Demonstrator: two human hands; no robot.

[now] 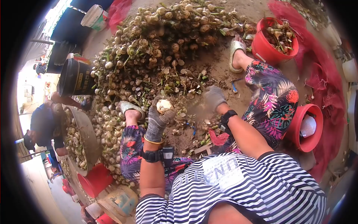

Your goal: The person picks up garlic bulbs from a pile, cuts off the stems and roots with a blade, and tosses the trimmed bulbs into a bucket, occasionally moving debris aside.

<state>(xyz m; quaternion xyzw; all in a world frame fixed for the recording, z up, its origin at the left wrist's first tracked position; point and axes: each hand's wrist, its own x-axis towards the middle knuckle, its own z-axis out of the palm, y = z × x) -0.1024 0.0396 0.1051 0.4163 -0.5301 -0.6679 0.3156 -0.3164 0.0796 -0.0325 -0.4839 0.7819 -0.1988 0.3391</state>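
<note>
A pale, round garlic bulb (164, 106) rests in the grip of my left hand (160, 115), which wears a grey glove and has its fingers curled round it. To the right, my gloved right hand (215, 98) is held apart from the bulb over the dirt floor. Motion smears its fingers, and I cannot make out anything in them. A large heap of garlic bulbs (145, 48) with cut stems lies in front of me. Peeled skins and stem scraps (182, 80) are scattered between my feet, below both hands.
Red buckets stand at my right, one holding garlic and scraps (263, 46), another with a pale object (320, 130). Red netting (320, 86) lies beyond them. At left are a black bucket (69, 78), a basin of garlic (87, 138) and another person (44, 123).
</note>
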